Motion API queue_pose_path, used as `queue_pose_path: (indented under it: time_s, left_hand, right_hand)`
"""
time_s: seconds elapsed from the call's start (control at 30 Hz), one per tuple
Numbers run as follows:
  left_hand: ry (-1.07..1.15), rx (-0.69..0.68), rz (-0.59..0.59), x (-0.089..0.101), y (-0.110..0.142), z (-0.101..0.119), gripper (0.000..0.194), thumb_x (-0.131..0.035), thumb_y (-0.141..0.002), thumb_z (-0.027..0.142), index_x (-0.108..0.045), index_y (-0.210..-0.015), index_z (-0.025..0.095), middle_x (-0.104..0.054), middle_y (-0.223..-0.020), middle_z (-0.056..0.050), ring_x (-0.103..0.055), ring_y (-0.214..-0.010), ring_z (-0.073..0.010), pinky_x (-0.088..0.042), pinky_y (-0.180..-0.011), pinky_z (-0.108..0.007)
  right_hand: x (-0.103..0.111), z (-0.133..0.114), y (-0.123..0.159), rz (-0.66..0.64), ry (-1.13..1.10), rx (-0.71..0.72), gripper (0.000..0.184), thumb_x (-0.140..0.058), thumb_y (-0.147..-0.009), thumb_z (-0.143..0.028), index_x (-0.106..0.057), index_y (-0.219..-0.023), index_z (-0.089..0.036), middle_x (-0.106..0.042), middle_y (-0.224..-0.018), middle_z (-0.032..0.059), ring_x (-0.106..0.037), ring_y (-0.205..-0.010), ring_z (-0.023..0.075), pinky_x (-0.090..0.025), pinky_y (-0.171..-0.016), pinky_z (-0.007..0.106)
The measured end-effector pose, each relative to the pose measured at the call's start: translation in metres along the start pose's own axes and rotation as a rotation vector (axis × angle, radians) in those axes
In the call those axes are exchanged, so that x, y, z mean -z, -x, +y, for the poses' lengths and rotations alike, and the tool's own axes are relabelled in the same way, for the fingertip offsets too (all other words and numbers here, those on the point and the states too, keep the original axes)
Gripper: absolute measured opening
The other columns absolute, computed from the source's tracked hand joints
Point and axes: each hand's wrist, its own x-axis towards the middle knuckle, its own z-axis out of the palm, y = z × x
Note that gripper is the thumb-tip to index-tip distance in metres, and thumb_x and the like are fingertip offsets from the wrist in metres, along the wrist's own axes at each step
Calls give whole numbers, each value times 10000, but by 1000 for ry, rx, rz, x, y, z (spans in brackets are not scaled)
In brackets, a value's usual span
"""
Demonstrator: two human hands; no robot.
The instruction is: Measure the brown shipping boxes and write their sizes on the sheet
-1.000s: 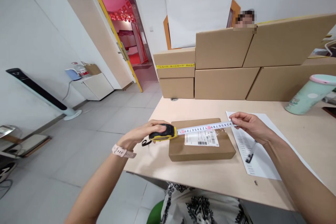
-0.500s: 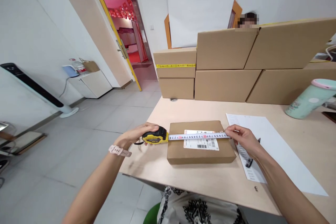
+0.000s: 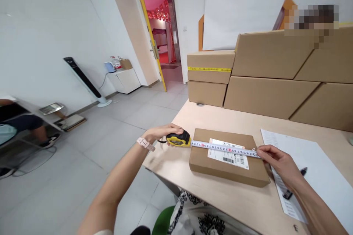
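Note:
A flat brown cardboard box [image 3: 230, 173] lies on the table, with a white shipping label [image 3: 219, 154] on its top. My left hand [image 3: 162, 131] grips the black and yellow case of a tape measure [image 3: 179, 139] just off the box's left edge. The white blade runs out across the top of the box, over the label. At the right edge, my right hand [image 3: 278, 159] pinches the blade's end between thumb and fingers. Partly under my right forearm, a dark pen [image 3: 288, 194] rests on a printed paper sheet [image 3: 311, 154].
Large cardboard boxes [image 3: 259, 91] are stacked along the table's far side, with a person's head [image 3: 317, 16] partly showing behind them. Beyond the table's left edge are a tower fan [image 3: 84, 80], a white cabinet [image 3: 127, 80] and a yellow-edged door [image 3: 151, 36]. Someone's leg [image 3: 37, 128] shows at far left.
The view has swung left, so the table things sit farther right, and a seated person's leg has come into sight. Both hands keep hold of the tape measure, stretched over the box.

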Motion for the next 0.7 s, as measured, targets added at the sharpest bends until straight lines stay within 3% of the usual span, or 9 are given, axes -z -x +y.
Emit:
queue_pose_path:
  time_s: [0.7]
  left_hand:
    - [-21, -37, -56, -3, 5, -3, 467, -613, -805, 540, -683, -1019, 131, -687, -914, -77, -605, -677, -144, -449, -451, -194]
  right_hand:
    - [3, 9, -2, 37, -58, -85, 305, -825, -602, -500, -747, -763, -252, -743, -811, 14, -678, -735, 189, -600, -649, 247]
